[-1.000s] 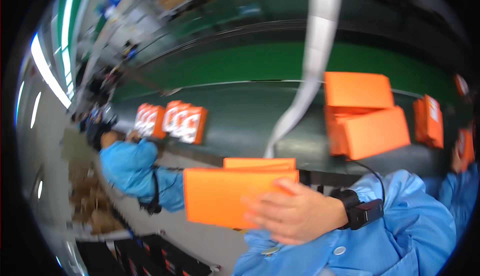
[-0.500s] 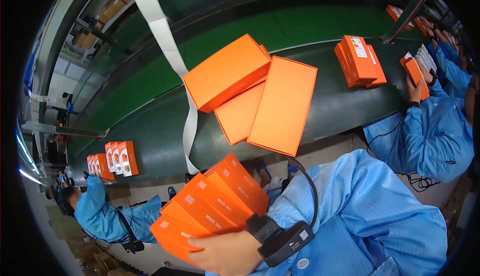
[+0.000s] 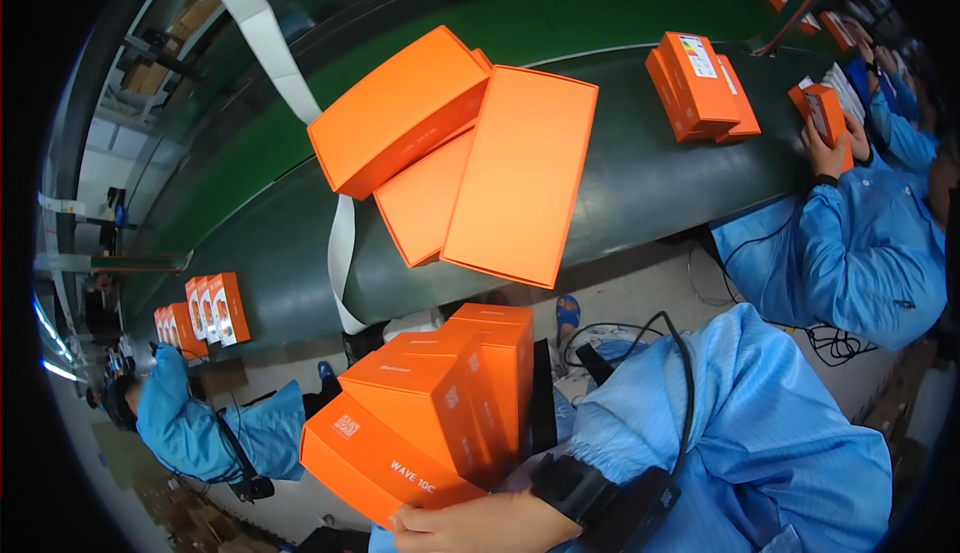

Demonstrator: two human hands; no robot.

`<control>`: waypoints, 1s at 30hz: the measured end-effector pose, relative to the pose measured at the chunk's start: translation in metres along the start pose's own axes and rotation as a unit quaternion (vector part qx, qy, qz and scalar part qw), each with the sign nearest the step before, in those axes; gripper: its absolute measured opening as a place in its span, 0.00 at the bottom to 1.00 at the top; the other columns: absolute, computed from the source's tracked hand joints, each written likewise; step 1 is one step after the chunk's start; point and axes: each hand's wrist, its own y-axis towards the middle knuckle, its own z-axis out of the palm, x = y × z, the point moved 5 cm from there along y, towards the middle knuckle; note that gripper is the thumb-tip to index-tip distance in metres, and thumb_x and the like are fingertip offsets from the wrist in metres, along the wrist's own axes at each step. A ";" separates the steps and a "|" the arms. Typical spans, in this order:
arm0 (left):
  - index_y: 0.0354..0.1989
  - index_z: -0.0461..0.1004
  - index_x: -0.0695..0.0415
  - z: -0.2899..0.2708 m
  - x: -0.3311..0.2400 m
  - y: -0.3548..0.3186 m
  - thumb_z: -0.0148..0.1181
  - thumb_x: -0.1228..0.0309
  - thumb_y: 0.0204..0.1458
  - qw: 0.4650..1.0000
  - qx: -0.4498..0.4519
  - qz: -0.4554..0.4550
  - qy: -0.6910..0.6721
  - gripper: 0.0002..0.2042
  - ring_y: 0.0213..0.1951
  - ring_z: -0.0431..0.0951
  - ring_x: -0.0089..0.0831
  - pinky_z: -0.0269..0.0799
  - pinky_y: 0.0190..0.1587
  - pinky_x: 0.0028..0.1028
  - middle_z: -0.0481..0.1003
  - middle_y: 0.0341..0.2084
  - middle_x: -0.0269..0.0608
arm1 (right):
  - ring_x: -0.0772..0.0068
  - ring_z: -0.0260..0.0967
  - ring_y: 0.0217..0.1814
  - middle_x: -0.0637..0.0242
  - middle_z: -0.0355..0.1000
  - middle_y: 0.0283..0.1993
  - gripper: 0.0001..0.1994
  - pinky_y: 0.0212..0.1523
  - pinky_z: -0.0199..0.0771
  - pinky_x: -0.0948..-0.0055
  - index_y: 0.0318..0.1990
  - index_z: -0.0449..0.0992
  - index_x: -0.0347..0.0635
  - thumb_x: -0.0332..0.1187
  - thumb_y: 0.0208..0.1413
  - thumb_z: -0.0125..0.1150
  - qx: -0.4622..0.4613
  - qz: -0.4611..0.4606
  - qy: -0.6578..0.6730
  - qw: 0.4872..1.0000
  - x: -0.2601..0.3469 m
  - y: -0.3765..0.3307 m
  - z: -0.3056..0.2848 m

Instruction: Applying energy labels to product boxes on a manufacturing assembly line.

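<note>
A stack of several orange cartons [image 3: 385, 448] is held low in front of me, tilted and fanned out. My right hand [image 3: 490, 525] grips the nearest carton at its lower edge; the fingers beneath are hidden. A dark strapped device with a cable sits on that wrist. My left hand does not show. Beyond the stack, a loose pile of larger-looking orange cartons lies on the dark green conveyor belt: one at left [image 3: 400, 113], one partly covered [image 3: 425, 203], and one in front at right [image 3: 520, 173].
More orange cartons [image 3: 700, 88] stand farther right on the belt [image 3: 620, 183]. A co-worker in blue [image 3: 850, 243] handles an orange carton [image 3: 828, 118] there. At left are upright cartons [image 3: 225, 308] and another person [image 3: 220, 433]. A white strip [image 3: 262, 38] hangs across the belt.
The held stack has turned, showing more of the cartons' broad faces, and my right hand has shifted slightly right and down. The belt and its pile appear farther left and higher in view.
</note>
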 end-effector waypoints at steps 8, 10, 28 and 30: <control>0.53 0.60 0.59 0.110 -0.011 0.072 0.54 0.60 0.48 0.954 0.238 -0.074 0.166 0.25 0.48 0.64 0.30 0.60 0.52 0.37 0.66 0.47 0.42 | 0.63 0.60 0.43 0.56 0.65 0.42 0.24 0.45 0.56 0.68 0.41 0.67 0.33 0.47 0.48 0.41 0.034 0.133 -0.184 0.973 0.014 -0.042 -0.052; 0.53 0.61 0.59 0.139 -0.006 0.084 0.54 0.60 0.48 0.934 0.279 -0.097 0.199 0.25 0.48 0.64 0.30 0.60 0.52 0.37 0.66 0.46 0.42 | 0.63 0.59 0.43 0.56 0.64 0.44 0.28 0.42 0.58 0.68 0.45 0.66 0.33 0.52 0.51 0.38 0.094 0.191 -0.242 0.947 0.024 -0.059 -0.065; 0.52 0.62 0.60 0.187 -0.054 0.170 0.55 0.59 0.46 0.936 0.210 -0.092 0.266 0.26 0.46 0.66 0.29 0.60 0.51 0.37 0.68 0.44 0.42 | 0.63 0.55 0.39 0.58 0.62 0.46 0.40 0.41 0.52 0.62 0.46 0.72 0.46 0.71 0.40 0.36 -0.010 0.404 -0.411 0.817 0.004 -0.152 -0.083; 0.52 0.63 0.60 0.176 -0.064 0.178 0.56 0.59 0.46 0.943 0.192 -0.087 0.259 0.26 0.46 0.66 0.29 0.60 0.51 0.37 0.69 0.44 0.42 | 0.63 0.56 0.39 0.58 0.62 0.46 0.40 0.41 0.52 0.62 0.46 0.72 0.45 0.71 0.40 0.36 -0.012 0.399 -0.413 0.819 -0.011 -0.154 -0.085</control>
